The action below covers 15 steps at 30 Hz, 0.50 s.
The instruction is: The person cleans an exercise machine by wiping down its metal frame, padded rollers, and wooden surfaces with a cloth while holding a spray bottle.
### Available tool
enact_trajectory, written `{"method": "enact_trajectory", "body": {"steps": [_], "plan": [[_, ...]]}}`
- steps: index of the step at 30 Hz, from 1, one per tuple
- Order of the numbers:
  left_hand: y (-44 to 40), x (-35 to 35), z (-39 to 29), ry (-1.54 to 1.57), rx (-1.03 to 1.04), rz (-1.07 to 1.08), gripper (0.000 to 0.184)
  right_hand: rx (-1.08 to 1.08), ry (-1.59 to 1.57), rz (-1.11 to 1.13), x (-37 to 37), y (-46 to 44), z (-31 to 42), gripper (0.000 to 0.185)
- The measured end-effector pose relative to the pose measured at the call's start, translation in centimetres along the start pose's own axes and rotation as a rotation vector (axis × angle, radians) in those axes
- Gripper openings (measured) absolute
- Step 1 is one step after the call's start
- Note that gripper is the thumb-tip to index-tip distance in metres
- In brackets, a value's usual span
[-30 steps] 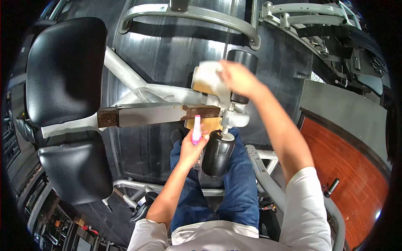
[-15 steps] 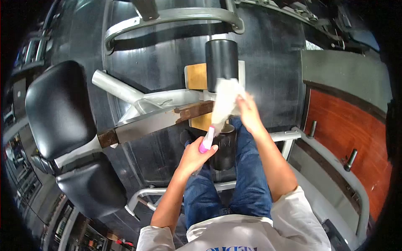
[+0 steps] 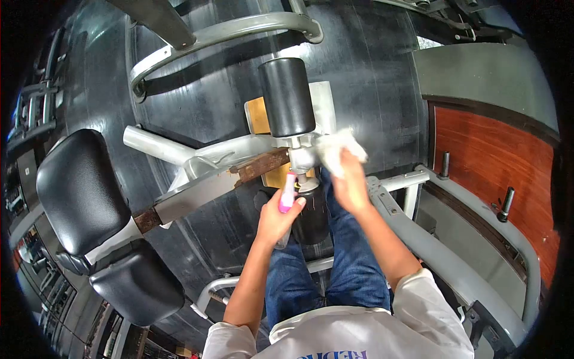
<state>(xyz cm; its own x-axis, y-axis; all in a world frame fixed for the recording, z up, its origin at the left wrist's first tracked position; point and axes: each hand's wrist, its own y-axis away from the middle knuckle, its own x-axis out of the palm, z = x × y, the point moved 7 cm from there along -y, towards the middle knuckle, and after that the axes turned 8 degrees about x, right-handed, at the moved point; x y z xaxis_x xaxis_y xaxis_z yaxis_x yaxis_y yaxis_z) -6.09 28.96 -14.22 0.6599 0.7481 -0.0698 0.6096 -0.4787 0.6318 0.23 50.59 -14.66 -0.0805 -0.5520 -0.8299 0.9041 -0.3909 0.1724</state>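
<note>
My left hand (image 3: 277, 219) is wrapped round a spray bottle with a pink and white nozzle (image 3: 288, 194), and its clear body hangs below the palm. In my right hand (image 3: 350, 184) is a crumpled white cloth (image 3: 338, 148), blurred by motion, held beside the grey metal joint (image 3: 304, 159) between two black foam rollers. The upper roller (image 3: 286, 97) lies beyond the joint. Closer to my legs, the lower roller (image 3: 312, 215) is partly behind my left hand. A grey beam with a worn brown end (image 3: 263, 166) reaches the joint from the left.
Two black padded cushions (image 3: 84, 190) stand at the left. A curved grey frame tube (image 3: 239, 27) crosses the top. Another grey frame (image 3: 442, 254) with short pegs runs at the right, before a red-brown wooden panel (image 3: 487, 176).
The view has shifted and turned. From over the upper roller, my right hand with the cloth came down near the bottle's nozzle, then moved right beside the joint. My left hand still holds the bottle.
</note>
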Motion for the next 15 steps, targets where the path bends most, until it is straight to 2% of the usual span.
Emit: {"method": "enact_trajectory", "body": {"steps": [1,2,3,6,7,12,13,14,15], "plan": [[0.2,-0.5,0.7,0.108,0.017,-0.036,0.039,-0.017,0.193,0.256,2.3,-1.4,2.9,0.053],[0.8,-1.0,0.5,0.197,-0.003,-0.064,0.035,-0.077,0.227,0.359,4.6,-0.9,4.6,0.055],[1.2,-1.6,1.0,0.197,-0.002,-0.086,0.034,-0.075,0.103,0.382,5.5,-1.4,5.6,0.057],[2.7,-3.3,2.4,0.188,0.001,-0.118,0.032,-0.333,0.174,0.486,6.7,-1.2,7.7,0.057],[3.1,-3.6,2.6,0.203,-0.008,-0.132,0.032,-0.331,0.177,0.487,6.9,-1.3,7.6,0.057],[3.8,-3.5,3.4,0.164,-0.025,-0.129,0.032,-0.588,0.367,0.482,9.7,-2.6,9.0,0.034],[3.9,-3.3,3.3,0.167,-0.027,-0.134,0.032,-0.594,0.393,0.471,10.6,-3.3,9.6,0.023],[3.8,-2.9,2.9,0.207,-0.007,-0.124,0.032,-0.599,0.393,0.473,11.6,-3.9,10.4,0.023],[3.7,-2.4,2.4,0.246,0.014,-0.115,0.031,-0.520,0.534,0.570,13.5,-4.6,10.3,0.021]]}}
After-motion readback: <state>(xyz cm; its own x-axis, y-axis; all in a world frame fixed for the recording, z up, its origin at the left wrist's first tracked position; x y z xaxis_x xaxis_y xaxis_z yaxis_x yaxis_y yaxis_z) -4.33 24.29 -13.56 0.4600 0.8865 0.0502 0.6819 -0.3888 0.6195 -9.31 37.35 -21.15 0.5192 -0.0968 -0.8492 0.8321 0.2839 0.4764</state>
